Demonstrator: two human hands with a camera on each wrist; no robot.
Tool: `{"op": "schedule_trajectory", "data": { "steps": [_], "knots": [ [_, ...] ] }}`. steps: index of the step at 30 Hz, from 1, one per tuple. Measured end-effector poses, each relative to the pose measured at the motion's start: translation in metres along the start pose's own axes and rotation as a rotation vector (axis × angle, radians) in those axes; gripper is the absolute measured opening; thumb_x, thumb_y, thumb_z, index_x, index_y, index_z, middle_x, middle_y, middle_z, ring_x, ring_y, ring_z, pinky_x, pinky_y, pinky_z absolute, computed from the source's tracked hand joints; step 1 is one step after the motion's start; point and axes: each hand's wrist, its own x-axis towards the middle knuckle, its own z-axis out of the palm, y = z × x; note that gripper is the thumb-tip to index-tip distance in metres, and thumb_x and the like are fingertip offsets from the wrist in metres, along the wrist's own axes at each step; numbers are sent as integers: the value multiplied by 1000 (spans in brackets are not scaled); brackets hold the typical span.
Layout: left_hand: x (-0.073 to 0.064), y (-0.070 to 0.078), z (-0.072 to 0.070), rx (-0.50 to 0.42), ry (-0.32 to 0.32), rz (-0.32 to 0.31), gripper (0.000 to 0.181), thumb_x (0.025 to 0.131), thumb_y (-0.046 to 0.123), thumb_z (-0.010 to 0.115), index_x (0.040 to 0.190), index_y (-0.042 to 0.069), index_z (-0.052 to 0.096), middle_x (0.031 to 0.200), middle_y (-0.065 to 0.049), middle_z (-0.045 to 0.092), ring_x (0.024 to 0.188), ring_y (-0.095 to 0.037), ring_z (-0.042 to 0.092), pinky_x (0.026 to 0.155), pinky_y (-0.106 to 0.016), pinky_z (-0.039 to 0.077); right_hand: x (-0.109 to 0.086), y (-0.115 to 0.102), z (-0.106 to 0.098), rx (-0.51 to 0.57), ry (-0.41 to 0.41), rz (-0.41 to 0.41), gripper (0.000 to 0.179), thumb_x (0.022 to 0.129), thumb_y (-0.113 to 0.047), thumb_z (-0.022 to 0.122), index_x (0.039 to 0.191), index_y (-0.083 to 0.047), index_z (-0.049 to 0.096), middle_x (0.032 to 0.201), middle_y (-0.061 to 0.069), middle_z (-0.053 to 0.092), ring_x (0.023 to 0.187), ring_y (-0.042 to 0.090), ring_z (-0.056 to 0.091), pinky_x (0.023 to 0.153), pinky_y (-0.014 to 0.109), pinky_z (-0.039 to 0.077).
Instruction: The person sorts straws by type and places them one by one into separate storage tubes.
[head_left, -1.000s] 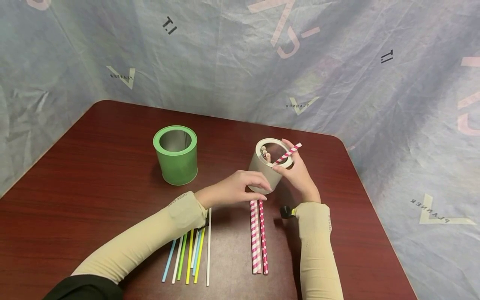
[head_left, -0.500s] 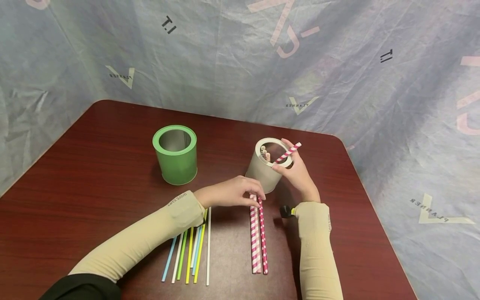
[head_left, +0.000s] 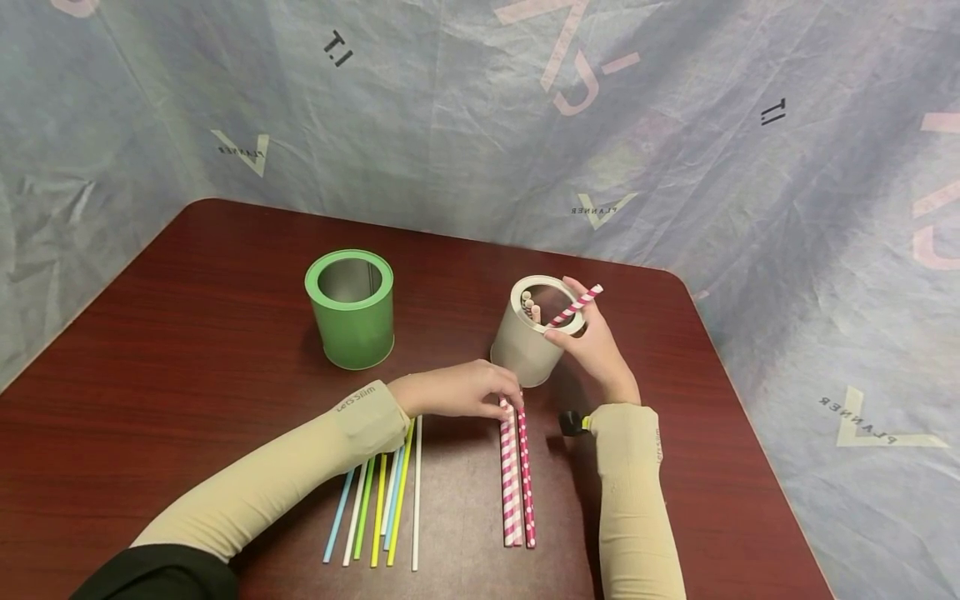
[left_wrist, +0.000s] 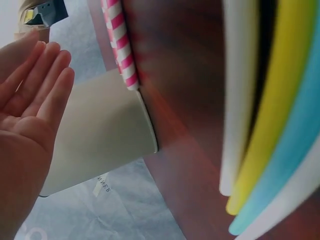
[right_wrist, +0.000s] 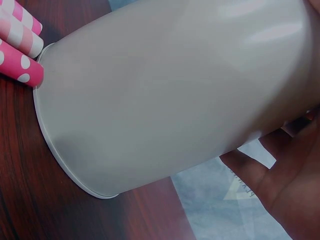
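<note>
Person's right hand [head_left: 600, 357] grips the beige can [head_left: 525, 348], fingers clamped on its upper part, thumb at the rim; can stands on the worktop [head_left: 225, 283], paper straws inside, one striped straw [head_left: 576, 307] leaning on the rim. Left hand [head_left: 459, 392] at the upper ends of pink patterned straws [head_left: 511, 492], fingers together, slightly bent; contact cannot be told
</note>
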Motion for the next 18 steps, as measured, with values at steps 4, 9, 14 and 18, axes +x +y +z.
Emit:
{"op": "schedule_trajectory", "data": {
  "steps": [4, 9, 14, 18],
  "knots": [
    [0, 0, 2, 41, -47, -16, 15, 87, 7, 69, 102, 4, 71, 101, -6, 69, 97, -17, 63, 89, -22, 49, 1, 0, 0, 4, -1, 2, 86, 80, 3, 70, 152, -15, 28, 142, 18, 45, 108, 0, 50, 93, 9, 38],
    [1, 3, 4, 83, -104, -33, 10, 88, 4, 67, 97, 4, 71, 97, -6, 68, 93, -17, 63, 86, -20, 49, 1, 0, 0, 5, -2, 5, 85, 80, 3, 70, 152, -15, 28, 142, 17, 44, 109, 1, 49, 93, 9, 38],
    [1, 5, 7, 194, -125, -7, 7, 87, 3, 67, 93, 7, 71, 94, -4, 67, 88, -14, 62, 83, -20, 49, 1, 0, 0, 11, -8, 10, 86, 80, 3, 70, 152, -15, 27, 142, 17, 44, 108, 0, 50, 92, 9, 39],
    [0, 7, 11, 351, -128, 14, 6, 88, 7, 67, 90, 11, 71, 93, 0, 65, 86, -10, 61, 80, -18, 50, 1, 0, 0, 9, -5, 6, 86, 80, 3, 70, 152, -12, 27, 143, 18, 44, 108, 0, 50, 92, 9, 39]
  ]
}}
